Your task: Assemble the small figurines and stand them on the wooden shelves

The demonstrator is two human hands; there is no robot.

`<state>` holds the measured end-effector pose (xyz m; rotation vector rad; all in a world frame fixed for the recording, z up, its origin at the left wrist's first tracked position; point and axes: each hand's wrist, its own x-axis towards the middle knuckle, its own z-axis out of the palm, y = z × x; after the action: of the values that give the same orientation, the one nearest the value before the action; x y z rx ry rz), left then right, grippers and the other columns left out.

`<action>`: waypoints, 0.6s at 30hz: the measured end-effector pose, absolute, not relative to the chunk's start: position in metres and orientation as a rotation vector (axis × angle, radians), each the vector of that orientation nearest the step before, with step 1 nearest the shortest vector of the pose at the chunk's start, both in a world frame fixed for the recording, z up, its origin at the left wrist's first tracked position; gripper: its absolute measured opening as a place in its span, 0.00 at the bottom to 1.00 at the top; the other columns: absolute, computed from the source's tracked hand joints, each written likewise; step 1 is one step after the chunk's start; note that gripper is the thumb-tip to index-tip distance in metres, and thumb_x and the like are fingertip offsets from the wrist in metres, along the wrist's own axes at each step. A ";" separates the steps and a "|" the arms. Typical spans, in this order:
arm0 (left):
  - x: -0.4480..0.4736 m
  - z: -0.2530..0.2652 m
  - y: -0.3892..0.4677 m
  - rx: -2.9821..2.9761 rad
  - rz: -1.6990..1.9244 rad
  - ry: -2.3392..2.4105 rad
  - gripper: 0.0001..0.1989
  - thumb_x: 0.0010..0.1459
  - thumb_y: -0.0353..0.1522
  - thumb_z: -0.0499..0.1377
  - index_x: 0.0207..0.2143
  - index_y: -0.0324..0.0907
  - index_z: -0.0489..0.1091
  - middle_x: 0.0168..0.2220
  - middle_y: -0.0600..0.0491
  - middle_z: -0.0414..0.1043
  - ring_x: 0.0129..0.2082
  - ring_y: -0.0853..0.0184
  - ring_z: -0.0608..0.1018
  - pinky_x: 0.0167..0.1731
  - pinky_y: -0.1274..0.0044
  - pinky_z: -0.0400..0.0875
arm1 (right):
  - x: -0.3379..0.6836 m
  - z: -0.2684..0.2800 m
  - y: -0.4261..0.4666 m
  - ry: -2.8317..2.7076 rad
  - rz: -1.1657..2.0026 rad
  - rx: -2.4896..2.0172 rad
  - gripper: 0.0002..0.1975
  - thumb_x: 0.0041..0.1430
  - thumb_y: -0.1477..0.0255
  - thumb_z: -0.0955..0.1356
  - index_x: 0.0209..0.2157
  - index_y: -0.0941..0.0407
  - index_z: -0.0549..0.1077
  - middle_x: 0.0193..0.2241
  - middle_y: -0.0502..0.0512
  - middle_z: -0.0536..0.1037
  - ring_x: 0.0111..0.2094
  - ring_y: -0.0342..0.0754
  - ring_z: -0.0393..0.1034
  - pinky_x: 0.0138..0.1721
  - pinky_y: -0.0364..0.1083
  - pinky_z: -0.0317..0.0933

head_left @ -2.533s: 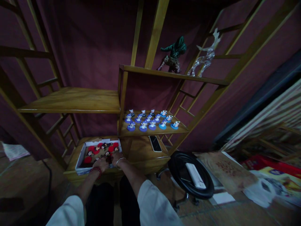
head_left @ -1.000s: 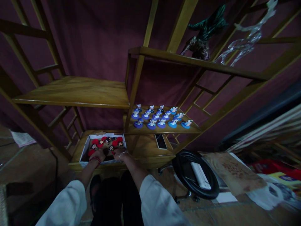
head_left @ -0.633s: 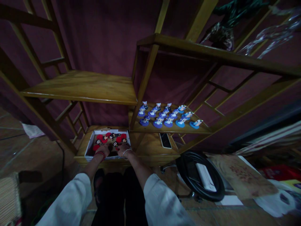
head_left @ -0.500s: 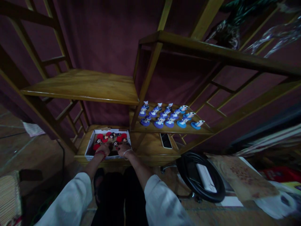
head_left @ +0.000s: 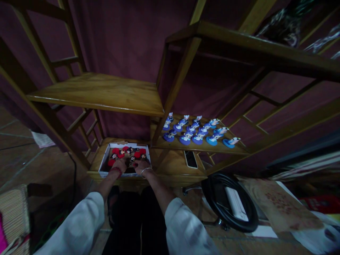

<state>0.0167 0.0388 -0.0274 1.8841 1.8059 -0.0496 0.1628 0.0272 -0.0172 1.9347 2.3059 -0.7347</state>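
Dim light is glinting along the front edge of the left shelf (head_left: pixel 98 90), shadow is pooling beneath the upper right shelf (head_left: pixel 255 44), wide-angle distortion is stretching its right end, and the red-and-black figurines (head_left: pixel 122 152) are looking soft.

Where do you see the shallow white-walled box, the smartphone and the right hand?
Shallow white-walled box (head_left: pixel 105 158): head view, on its left side wall.
Smartphone (head_left: pixel 191 159): head view, on the middle of its dark screen.
Right hand (head_left: pixel 142 166): head view, on the back of the hand.
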 end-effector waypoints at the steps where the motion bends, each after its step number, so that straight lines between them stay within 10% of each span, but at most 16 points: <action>1: 0.016 -0.026 0.038 1.888 -0.043 1.803 0.19 0.50 0.23 0.47 0.44 0.36 0.68 0.42 0.42 0.72 0.45 0.64 0.72 0.43 0.76 0.64 | 0.163 -0.017 0.027 2.315 -0.740 1.932 0.16 0.49 0.74 0.63 0.40 0.48 0.72 0.40 0.48 0.74 0.42 0.45 0.66 0.43 0.41 0.55; 18: 0.020 -0.021 0.037 2.006 0.012 1.689 0.17 0.53 0.30 0.48 0.45 0.40 0.68 0.43 0.45 0.72 0.44 0.63 0.73 0.44 0.76 0.64 | 0.164 -0.021 0.024 2.377 -0.817 1.962 0.15 0.51 0.72 0.62 0.40 0.51 0.73 0.40 0.50 0.76 0.40 0.45 0.68 0.40 0.39 0.57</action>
<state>0.0203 0.0373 -0.0208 2.0056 1.6894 0.0123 0.1645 0.0238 -0.0213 1.9620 2.3767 -0.8170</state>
